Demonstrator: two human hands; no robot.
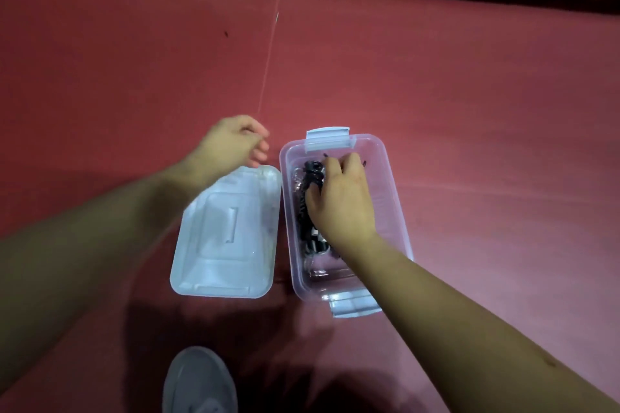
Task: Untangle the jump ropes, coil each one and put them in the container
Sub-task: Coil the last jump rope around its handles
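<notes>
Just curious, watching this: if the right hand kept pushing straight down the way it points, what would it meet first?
Most likely the black jump ropes under the right hand, then the container floor; depth is hard to judge.

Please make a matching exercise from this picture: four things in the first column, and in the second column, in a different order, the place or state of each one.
Things:
1. left hand
2. right hand
3. lid
4. shoe

Places or states:
A. lies flat on the red floor, left of the container
B. inside the container, on the black jump ropes
C. at the bottom edge of the picture
D. loosely curled above the floor, beyond the lid's far corner

Pairs: 1-D, 2-B, 3-A, 4-C
</notes>
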